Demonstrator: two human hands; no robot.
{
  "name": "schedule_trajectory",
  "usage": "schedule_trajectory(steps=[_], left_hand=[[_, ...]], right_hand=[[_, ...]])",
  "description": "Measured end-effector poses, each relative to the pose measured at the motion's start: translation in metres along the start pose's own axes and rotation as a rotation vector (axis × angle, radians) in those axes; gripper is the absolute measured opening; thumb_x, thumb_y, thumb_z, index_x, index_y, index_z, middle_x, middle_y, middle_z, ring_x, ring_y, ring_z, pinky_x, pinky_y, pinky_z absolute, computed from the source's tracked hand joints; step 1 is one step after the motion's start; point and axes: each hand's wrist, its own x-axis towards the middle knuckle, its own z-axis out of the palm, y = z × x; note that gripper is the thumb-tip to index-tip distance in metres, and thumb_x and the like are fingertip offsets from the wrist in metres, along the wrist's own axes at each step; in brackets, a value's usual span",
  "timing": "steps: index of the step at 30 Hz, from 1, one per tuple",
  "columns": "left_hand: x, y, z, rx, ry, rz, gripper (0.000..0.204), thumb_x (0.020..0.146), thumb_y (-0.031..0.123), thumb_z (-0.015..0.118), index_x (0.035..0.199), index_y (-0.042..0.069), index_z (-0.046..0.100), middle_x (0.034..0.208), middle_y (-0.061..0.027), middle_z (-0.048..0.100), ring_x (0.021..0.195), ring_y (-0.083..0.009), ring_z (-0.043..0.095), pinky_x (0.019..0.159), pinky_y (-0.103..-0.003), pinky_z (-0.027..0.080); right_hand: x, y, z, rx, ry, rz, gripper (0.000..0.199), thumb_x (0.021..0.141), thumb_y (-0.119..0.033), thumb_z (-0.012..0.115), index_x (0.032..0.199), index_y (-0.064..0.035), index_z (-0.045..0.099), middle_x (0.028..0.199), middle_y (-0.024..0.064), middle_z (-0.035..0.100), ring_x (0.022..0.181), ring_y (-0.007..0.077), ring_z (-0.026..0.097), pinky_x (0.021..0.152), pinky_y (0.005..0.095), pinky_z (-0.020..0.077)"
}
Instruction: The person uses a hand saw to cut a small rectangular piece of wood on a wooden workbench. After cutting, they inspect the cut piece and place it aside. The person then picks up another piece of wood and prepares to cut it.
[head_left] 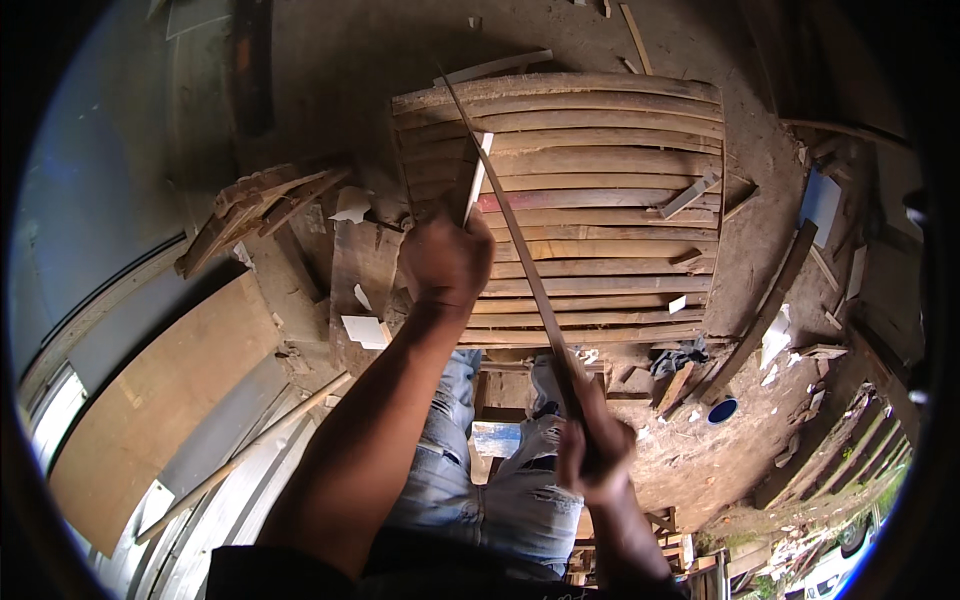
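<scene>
Left hand (445, 262) closed around a white stick (477, 178), right hand (592, 445) gripping the low end of a long thin wood strip (510, 225), both over a stack of bent wood slats (600, 200)

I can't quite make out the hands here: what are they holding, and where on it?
Right hand grips the near end of a long thin wooden strip. Left hand grips a pale narrow tool at its lower end.

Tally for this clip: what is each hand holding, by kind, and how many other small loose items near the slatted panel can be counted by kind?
Long thin wooden strip, in the right hand: 1
Pale flat stick, gripped by the left hand: 1
Slatted wooden panel: 1
Small blue round lid on the ground: 1
Total: 4
</scene>
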Motion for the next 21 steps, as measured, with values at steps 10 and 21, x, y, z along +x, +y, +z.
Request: schedule_trajectory(steps=[10,21], left_hand=[[0.011,0.001,-0.009,-0.020,-0.114,-0.024,0.026,0.087,0.031,0.062,0.101,0.012,0.072,0.085,-0.0207,0.071,0.081,-0.0406,0.070,0.075,-0.049,0.057],[-0.003,0.005,-0.004,-0.002,-0.021,0.040,0.022,0.087,0.029,0.060,0.098,0.013,0.072,0.084,-0.0170,0.072,0.080,-0.0393,0.071,0.074,-0.048,0.058]], right_hand=[[-0.006,0.002,0.024,-0.014,0.027,0.174,0.047,0.088,-0.004,0.057,0.134,0.0046,0.055,0.118,0.0343,0.064,0.103,0.0415,0.070,0.087,0.0422,0.0569],[0.053,0.019,0.027,0.013,0.039,0.083,0.046,0.090,-0.001,0.054,0.136,0.0008,0.054,0.122,0.0279,0.065,0.098,0.0339,0.073,0.077,0.0331,0.0606]])
